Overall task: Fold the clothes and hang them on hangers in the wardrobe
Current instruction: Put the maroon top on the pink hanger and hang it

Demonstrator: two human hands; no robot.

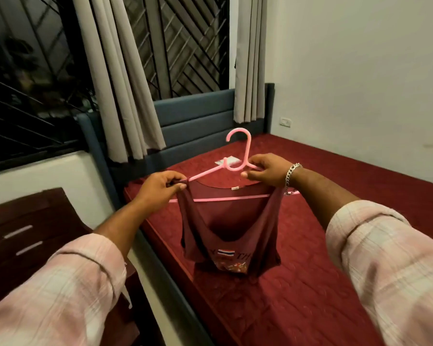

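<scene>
1. Head view looks down over both of my outstretched arms, sleeves rolled back in pale pink check, toward a bed (pixel 335 245) covered in a dark red quilted spread.
2. My left hand (pixel 158 188) has its fingers curled tight, pinching one strap of a maroon top (pixel 225 221) against the left arm of a pink hanger (pixel 238 156).
3. My right hand (pixel 265 171) wraps its fingers round the hanger's right shoulder, just beside the neck loop, with the thumb tucked underneath (the top's other strap runs up behind this hand, so I cannot tell whether it is gripped too).
4. The hanger is held up above the bed, hook upward and tilted a little, its lower bar (pixel 225 199) showing across the garment's neckline.
5. The top hangs from the hanger, a small flag print (pixel 226 252) and pale lettering on its front; its hem touches or nearly touches the spread, I cannot tell which.
6. A silver chain bracelet (pixel 291 174) sits on my right wrist.
7. Beyond the hanger stands a blue-grey padded headboard (pixel 193 116), with beige curtains (pixel 125 83) hanging over a dark grilled window (pixel 185 41).
8. A dark wooden drawer unit (pixel 28 233) with two pale handles stands at the left, beside the bed frame.
9. A wall socket (pixel 285 121) sits on the white wall at the right.
</scene>
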